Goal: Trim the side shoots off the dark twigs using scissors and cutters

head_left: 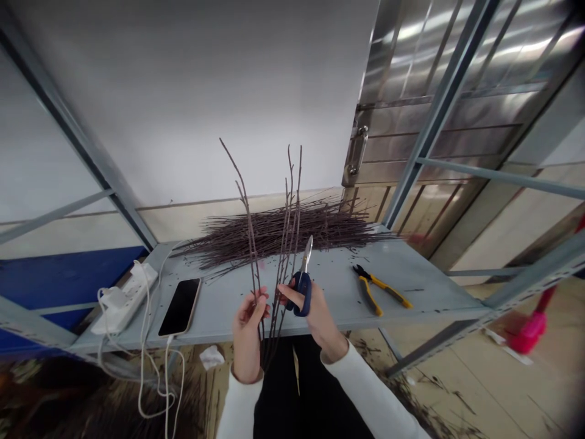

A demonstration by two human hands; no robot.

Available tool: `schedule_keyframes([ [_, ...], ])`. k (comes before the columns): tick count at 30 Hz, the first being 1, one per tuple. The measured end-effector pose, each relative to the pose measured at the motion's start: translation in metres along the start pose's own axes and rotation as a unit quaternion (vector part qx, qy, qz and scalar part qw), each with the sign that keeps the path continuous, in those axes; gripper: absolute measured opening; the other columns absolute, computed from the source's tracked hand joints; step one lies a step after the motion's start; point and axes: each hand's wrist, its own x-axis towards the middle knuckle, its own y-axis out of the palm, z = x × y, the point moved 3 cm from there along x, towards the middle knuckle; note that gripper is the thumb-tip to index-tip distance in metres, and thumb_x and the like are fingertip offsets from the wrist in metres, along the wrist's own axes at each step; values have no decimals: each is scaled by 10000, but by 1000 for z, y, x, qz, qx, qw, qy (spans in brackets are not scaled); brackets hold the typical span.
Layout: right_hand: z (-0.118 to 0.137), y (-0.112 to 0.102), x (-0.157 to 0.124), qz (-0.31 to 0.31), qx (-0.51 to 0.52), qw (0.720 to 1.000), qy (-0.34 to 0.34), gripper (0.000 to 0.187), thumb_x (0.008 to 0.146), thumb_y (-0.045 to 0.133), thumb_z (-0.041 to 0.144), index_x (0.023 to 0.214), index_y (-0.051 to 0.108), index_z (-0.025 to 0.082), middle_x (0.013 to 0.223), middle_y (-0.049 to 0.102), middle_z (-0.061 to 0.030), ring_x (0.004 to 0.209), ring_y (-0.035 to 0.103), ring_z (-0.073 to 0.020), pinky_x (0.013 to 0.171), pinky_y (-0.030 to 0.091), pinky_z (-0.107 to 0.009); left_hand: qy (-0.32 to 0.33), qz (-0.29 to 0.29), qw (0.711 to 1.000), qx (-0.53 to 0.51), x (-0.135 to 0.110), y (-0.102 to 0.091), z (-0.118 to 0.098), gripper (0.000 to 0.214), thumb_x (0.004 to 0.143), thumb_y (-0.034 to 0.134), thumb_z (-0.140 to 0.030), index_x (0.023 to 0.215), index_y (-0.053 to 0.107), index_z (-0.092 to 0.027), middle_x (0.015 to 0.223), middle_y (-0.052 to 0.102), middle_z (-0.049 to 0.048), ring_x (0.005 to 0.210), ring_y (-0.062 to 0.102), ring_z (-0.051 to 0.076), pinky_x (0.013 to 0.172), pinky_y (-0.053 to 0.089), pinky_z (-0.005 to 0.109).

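Over the front edge of the grey metal shelf (338, 314), a few thin dark-brown twigs (250, 244) are pinched between the closed thumb and fingers of the left hand (248, 323), long axis running up and away from the body. Just rightward, a second, near-parallel cluster of slim brown twigs (286, 231) is met by the right hand's fingertips. In that curled right hand (320, 314), navy-handled steel scissors (302, 282) are gripped, blades pointing away, nearer the second cluster.
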Motion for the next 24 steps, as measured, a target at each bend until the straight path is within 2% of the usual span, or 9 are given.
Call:
schedule_keyframes([
  [4,-3,-1,3,-1,26,1000,7,437,576,814,443,726,487,196,638,605,16,567,598,-141,592,483,-273,4,14,998,63,8,-7,-1,325,588,811,-380,815,730,-162,950,724,82,932,619,202,835,459,276],
  [10,-2,-2,12,-2,33,999,-9,419,588,809,431,732,491,199,640,598,31,573,604,-141,596,481,-271,-25,107,985,135,10,-11,1,434,710,685,-524,956,726,-168,993,717,105,859,637,218,767,490,315],
  [12,2,-1,14,-5,36,999,-15,417,585,808,434,718,490,199,620,587,36,566,602,-141,588,479,-273,-18,129,982,136,10,-12,4,414,694,701,-520,912,738,-169,961,726,96,854,631,211,766,486,300],
  [15,11,1,17,-9,39,999,-29,425,571,810,443,714,492,200,607,579,39,556,600,-146,589,483,-285,-12,151,979,136,8,-14,11,353,595,807,-424,813,748,-154,826,729,71,777,623,190,731,482,269],
  [17,18,3,19,-19,38,998,-35,444,554,816,450,716,485,201,622,587,32,562,602,-151,592,485,-290,-10,148,979,137,5,-15,14,323,594,814,-391,791,746,-145,741,713,50,699,610,167,692,480,256],
  [20,25,3,20,-29,34,998,-44,462,534,822,457,706,478,201,623,586,26,563,597,-152,581,486,-288,-20,108,988,109,2,-17,17,313,661,768,-410,810,745,-136,666,693,29,641,599,144,673,478,244],
  [24,23,1,22,-21,34,998,-50,419,565,809,445,695,494,201,622,588,20,572,594,-152,588,498,-291,-49,84,993,73,-1,-15,19,310,648,780,-402,779,745,-123,640,685,25,617,601,135,655,482,234],
])
